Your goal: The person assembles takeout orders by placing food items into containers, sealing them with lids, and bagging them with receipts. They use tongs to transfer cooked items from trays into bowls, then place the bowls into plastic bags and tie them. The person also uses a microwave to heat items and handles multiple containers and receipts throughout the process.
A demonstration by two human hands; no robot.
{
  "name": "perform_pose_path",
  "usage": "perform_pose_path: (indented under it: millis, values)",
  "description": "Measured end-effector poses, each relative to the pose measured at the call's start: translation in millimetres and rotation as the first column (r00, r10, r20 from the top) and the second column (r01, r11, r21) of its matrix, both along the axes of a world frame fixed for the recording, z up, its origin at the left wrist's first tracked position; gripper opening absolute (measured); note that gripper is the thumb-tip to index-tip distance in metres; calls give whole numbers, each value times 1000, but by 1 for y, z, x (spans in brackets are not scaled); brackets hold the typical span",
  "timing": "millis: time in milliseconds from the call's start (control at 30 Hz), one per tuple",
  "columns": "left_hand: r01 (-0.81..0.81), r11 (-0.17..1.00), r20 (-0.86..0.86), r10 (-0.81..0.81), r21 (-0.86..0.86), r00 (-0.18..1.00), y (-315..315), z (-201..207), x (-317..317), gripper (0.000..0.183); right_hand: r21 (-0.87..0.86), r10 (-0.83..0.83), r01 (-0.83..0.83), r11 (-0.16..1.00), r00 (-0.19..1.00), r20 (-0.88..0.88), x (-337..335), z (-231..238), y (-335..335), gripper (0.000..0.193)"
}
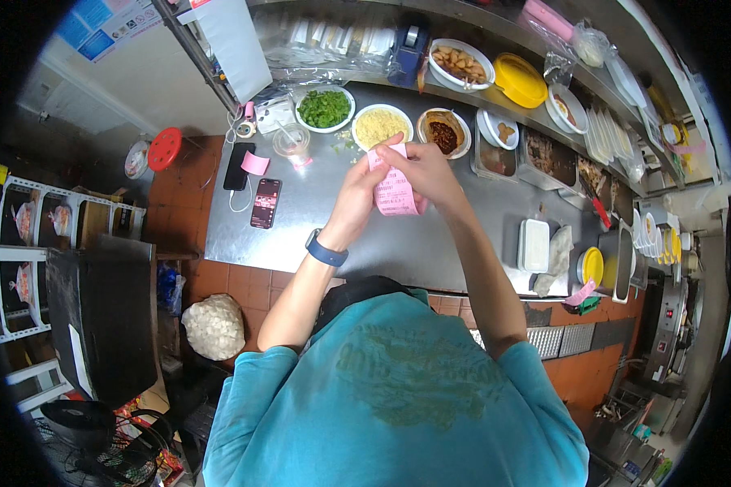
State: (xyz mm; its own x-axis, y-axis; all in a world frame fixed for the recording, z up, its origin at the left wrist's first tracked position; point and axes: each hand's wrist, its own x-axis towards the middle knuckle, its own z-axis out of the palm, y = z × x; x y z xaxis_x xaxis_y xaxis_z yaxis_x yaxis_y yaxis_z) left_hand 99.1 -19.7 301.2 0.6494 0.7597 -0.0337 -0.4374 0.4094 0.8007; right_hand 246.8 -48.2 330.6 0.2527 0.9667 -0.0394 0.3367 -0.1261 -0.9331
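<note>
Slip: a pink paper slip (395, 191) with dark print, long and narrow, is held up over the steel counter (300, 235), just in front of the bowls.
Left hand: left hand (356, 193) pinches the slip's left edge, fingers closed on the paper; a blue band sits at the wrist.
Right hand: right hand (421, 169) grips the slip's top and right side, thumb and fingers pressed together on it.
Look of slip: thin, slightly curled, printed in rows; lower end hangs free below the hands; the top corner is folded under the fingers.
Progress: judged from the pose, the slip is in hand and being read or straightened; it is laid nowhere yet, and no bowl is touched.
Nearby: bowl of chopped greens (325, 109), bowl of pale shredded food (381, 127) and bowl of dark sauce (443, 132) stand in a row beyond the hands.
Counter left: two phones (266, 203) and a smaller pink note (255, 163) lie well apart from the hands.
</note>
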Motion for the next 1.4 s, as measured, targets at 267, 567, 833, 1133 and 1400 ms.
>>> perform_pose_path:
  millis: [267,567,833,1133,1400]
  values:
    - [301,953,-104,-304,-42,947,-68,-10,3,54,63,-178,216,974,911,-372,22,-8,-11,28]
    - [434,860,49,-438,-268,898,-107,-28,29,46,8,-250,279,960,875,-414,61,-1,-45,29]
    - [390,838,38,-408,-381,912,-149,-30,95,45,32,-227,287,957,816,-531,128,-9,-87,30]
    - [270,890,-126,-335,-366,934,-220,-24,207,41,39,-155,237,971,740,-655,227,-14,-139,27]
    - [117,839,5,-135,-531,991,-253,-25,251,71,70,-84,174,982,742,-665,266,-20,-157,28]
